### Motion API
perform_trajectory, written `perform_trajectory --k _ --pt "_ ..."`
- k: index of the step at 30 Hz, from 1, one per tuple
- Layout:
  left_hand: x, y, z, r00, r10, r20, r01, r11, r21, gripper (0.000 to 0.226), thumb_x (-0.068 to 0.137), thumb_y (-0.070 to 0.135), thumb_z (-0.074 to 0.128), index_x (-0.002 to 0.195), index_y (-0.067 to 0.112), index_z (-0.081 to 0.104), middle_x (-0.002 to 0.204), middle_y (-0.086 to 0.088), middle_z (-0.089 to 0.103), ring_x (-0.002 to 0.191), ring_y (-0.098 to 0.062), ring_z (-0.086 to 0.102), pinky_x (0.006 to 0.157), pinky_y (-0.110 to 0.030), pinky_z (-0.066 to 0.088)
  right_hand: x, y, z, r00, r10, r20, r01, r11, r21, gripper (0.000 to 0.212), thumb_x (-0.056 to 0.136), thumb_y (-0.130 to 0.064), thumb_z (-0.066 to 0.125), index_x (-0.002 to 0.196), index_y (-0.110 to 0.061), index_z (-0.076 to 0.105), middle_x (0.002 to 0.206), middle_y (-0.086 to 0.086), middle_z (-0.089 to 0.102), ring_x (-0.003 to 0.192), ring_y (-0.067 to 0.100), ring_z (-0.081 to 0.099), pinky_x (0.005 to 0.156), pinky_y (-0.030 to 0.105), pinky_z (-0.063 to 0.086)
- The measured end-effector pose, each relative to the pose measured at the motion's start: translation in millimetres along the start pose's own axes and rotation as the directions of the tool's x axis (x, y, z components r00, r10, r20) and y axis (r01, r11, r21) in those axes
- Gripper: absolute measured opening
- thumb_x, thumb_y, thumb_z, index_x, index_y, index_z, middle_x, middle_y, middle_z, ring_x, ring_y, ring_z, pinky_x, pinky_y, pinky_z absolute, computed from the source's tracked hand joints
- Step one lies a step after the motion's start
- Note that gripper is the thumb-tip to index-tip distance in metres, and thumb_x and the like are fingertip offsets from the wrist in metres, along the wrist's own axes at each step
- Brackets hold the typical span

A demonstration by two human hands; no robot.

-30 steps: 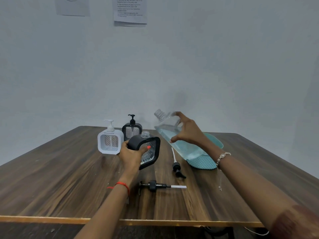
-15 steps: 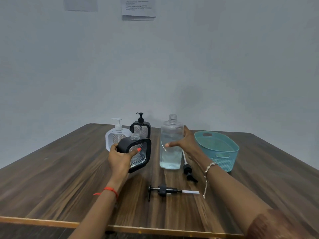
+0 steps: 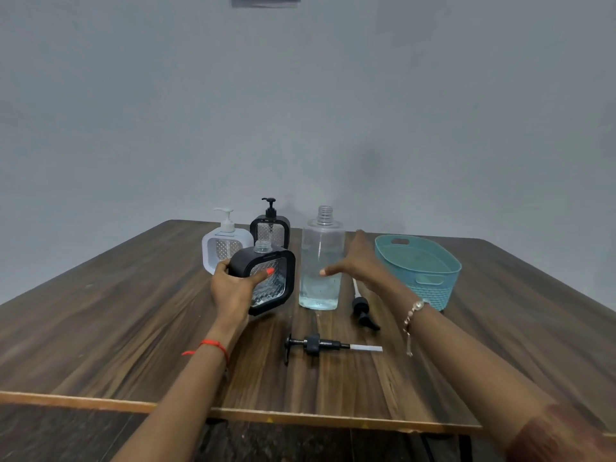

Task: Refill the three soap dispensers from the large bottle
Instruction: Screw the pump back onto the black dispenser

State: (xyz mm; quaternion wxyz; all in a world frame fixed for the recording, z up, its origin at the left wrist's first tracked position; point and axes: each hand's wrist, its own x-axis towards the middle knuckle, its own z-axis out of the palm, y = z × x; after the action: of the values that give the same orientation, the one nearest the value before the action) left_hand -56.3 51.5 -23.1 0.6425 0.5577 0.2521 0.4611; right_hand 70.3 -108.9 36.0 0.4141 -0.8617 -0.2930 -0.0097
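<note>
Head view: tall clear plastic bottle stands upright, uncapped, liquid low. Right hand is spread beside it, fingers straight, nothing held. Left of bottle, black-framed square dispenser is gripped, tilted, by left hand. Bottle is judged light, smooth, squeezable; mid-body hold is advised.

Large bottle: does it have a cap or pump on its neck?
No, the large bottle stands with its threaded neck bare and open at the top.
</note>
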Motion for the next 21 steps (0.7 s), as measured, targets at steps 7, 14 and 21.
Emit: perform_trajectory --k 7,14,21 --pt "-5 2 1 1.0 -0.003 0.017 0.003 1.0 0.005 0.054 0.049 0.008 0.09 0.087 0.021 0.054 0.09 -0.009 0.069 0.086 -0.03 0.068 0.08 -0.051 0.056 -72 -14 7 0.868 0.1 0.487 0.156 0.875 -0.459 0.069 0.07 -0.036 0.078 0.125 -0.002 0.052 0.127 0.012 0.057 0.113 0.027 0.056 0.09 0.034 0.046" --pt "-14 11 -3 0.999 -0.007 0.036 0.008 1.0 -0.007 0.053 0.051 0.005 0.089 0.093 0.013 0.057 0.088 -0.007 0.068 0.084 -0.029 0.067 0.08 -0.048 0.056 -88 -11 19 0.813 -0.109 0.572 0.335 0.892 -0.305 0.04 0.076 -0.013 0.074 0.114 -0.006 0.064 0.113 0.012 0.065 0.086 0.013 0.051 0.057 0.017 0.036" --pt "-26 28 -2 0.979 -0.007 0.203 0.022 0.997 -0.075 0.048 0.057 -0.004 0.083 0.099 0.005 0.06 0.091 -0.008 0.069 0.08 -0.025 0.068 0.076 -0.04 0.056 -57 -73 -64 0.952 -0.297 -0.076 0.296 0.827 0.478 0.029 0.077 0.002 0.069 0.106 -0.001 0.064 0.095 0.01 0.07 0.078 0.022 0.067 0.073 0.032 0.056"
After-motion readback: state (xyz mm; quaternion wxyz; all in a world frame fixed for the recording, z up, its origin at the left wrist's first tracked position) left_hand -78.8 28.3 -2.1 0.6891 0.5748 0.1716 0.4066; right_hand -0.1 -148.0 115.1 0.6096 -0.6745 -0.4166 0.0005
